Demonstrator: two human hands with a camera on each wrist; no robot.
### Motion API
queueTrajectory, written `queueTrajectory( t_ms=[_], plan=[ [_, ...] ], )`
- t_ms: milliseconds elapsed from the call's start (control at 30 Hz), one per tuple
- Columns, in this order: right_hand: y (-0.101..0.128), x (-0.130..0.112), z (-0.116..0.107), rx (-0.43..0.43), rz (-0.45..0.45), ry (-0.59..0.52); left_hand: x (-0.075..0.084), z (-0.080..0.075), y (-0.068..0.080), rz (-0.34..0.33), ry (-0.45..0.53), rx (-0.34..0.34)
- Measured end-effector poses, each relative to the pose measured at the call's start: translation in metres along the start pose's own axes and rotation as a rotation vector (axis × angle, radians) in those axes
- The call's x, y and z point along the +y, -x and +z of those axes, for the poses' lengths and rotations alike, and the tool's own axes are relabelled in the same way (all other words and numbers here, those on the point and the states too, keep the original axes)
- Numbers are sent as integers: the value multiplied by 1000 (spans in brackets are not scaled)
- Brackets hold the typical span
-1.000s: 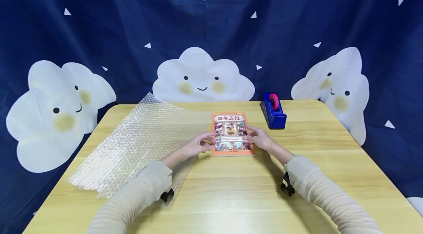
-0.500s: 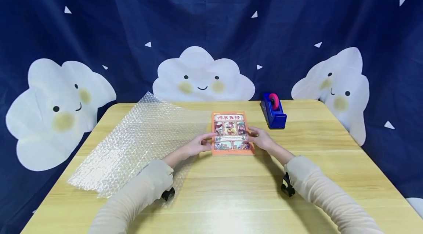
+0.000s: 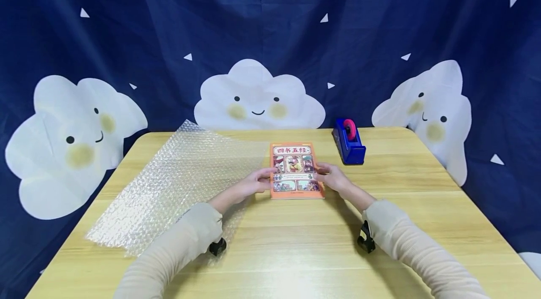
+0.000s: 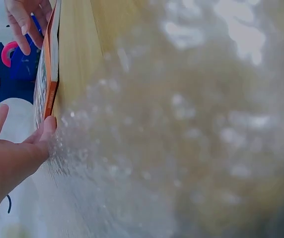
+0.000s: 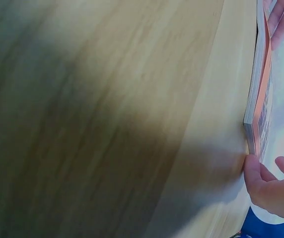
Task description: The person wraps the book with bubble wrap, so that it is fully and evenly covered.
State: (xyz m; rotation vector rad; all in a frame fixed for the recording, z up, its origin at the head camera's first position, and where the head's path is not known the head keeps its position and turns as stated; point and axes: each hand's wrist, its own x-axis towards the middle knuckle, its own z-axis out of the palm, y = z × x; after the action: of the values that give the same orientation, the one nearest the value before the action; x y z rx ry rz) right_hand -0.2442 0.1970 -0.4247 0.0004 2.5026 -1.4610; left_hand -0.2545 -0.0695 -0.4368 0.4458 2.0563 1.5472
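Note:
An orange book [image 3: 296, 170] with comic panels on its cover lies flat on the wooden table [image 3: 296, 247]. My left hand [image 3: 249, 186] reaches to its left edge; in the left wrist view one straight fingertip of that hand [image 4: 8, 158] touches the book's edge [image 4: 50, 64]. My right hand [image 3: 334, 178] is at the right edge. In the right wrist view its thumb [image 5: 253, 171] touches the book [image 5: 261, 89] at table level, and the other fingers hover just over the cover.
A large sheet of clear bubble wrap [image 3: 177, 186] covers the table's left half, up to the book and under my left forearm. A blue tape dispenser [image 3: 349, 141] with a pink roll stands behind the book to the right. Dark blue cloud-print cloth hangs behind.

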Motion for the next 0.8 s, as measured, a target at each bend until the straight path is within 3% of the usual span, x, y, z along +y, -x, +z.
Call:
queueTrajectory(
  t_ms=[400, 633, 800],
  plan=[
    [3, 0, 3, -2, 11, -30, 1, 6, -6, -24, 177, 63],
    [3, 1, 5, -27, -9, -32, 2, 14, -11, 7, 298, 75],
    [2, 3, 7, -37, -29, -36, -2, 21, -15, 15, 331, 87]
  ],
)
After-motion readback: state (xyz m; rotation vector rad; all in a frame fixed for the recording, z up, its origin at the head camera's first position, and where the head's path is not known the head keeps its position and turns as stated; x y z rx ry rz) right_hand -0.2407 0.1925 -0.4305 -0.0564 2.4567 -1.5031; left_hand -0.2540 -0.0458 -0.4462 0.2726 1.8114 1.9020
